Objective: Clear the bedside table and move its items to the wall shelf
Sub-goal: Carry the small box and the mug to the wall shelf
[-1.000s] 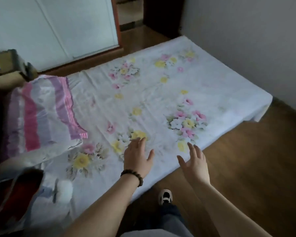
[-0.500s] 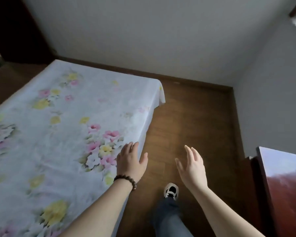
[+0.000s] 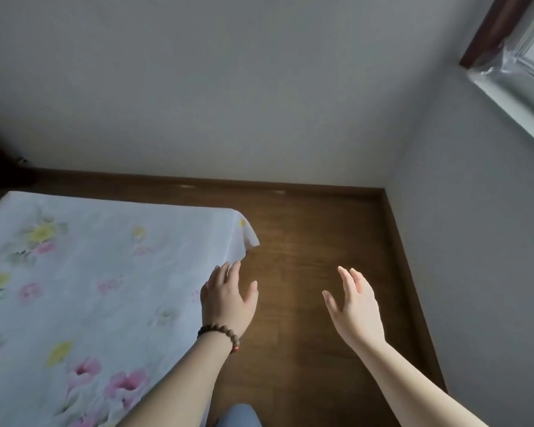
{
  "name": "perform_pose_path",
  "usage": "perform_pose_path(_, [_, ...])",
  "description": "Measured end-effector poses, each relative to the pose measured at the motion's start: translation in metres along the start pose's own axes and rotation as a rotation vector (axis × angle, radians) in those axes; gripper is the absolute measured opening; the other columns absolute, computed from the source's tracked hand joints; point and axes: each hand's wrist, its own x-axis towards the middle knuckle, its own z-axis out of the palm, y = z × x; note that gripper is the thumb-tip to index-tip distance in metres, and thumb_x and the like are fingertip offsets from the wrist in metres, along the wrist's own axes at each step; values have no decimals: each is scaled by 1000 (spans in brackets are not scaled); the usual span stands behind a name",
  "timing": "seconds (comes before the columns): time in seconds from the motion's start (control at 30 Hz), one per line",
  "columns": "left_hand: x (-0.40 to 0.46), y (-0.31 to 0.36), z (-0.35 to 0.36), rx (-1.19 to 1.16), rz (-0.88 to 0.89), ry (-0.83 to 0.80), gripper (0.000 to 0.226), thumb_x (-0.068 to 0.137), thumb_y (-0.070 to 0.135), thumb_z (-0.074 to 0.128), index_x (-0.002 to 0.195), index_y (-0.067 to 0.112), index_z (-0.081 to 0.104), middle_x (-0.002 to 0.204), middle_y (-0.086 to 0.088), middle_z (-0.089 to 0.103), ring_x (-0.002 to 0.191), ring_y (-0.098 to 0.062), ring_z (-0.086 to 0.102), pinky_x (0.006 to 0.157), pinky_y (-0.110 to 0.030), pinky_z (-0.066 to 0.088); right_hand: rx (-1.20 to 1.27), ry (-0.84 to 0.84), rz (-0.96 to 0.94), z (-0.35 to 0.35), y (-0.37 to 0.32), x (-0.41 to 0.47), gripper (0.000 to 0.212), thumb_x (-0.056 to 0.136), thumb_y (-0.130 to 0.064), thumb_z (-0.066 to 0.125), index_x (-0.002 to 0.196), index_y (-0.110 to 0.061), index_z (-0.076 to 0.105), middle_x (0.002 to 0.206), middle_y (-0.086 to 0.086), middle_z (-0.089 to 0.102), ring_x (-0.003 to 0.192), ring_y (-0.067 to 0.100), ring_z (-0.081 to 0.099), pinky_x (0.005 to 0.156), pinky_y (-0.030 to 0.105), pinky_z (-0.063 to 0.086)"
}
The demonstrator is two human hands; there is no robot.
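No bedside table, shelf or task item shows in the head view. My left hand (image 3: 228, 298), with a bead bracelet on its wrist, is held out over the right edge of the bed with fingers straight and nothing in it. My right hand (image 3: 356, 306) is stretched forward over the wooden floor, fingers straight, also holding nothing.
A bed with a white floral sheet (image 3: 84, 282) fills the lower left. Brown wooden floor (image 3: 315, 241) runs between the bed and the grey walls (image 3: 228, 87), which meet in a corner at the right. A window frame (image 3: 524, 47) sits at the top right.
The view has swung right, away from the pillow and the bed's middle, toward the room corner and a window. Both hands stay held out and hold nothing.
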Motion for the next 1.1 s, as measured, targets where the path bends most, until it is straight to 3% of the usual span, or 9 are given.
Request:
perform_pose_path(0.33, [252, 0, 62, 49, -48, -32, 53, 89, 43, 48, 135, 18, 43, 140, -4, 44, 131, -23, 35, 101, -44, 36, -14, -11, -71, 41, -48, 265, 62, 91, -47, 52, 145, -22, 33, 152, 5, 33, 144, 21, 21, 115, 38, 26])
perform_pose_path(0.5, [399, -2, 78, 0, -122, -44, 55, 89, 46, 48, 138, 22, 40, 147, -1, 36, 138, -21, 24, 108, -44, 28, -33, -60, -88, 55, -98, 410, 61, 92, -47, 49, 145, -25, 31, 154, 3, 30, 145, 20, 17, 115, 38, 25])
perform_pose_path(0.8, [593, 5, 89, -74, -221, 15, 57, 87, 44, 52, 137, 19, 41, 145, -8, 39, 138, -25, 25, 110, -42, 26, -43, -79, -172, 54, -161, 617, 59, 91, -45, 52, 143, -20, 36, 150, 6, 35, 143, 23, 20, 114, 41, 27])
perform_pose_path(1.1, [773, -14, 124, 26, -469, 114, 62, 89, 54, 42, 142, 25, 30, 150, -1, 32, 140, -20, 21, 110, -42, 28, -74, -308, -396, 114, -229, 848, 62, 93, -50, 44, 147, -28, 23, 156, 2, 22, 143, 22, 18, 115, 42, 25])
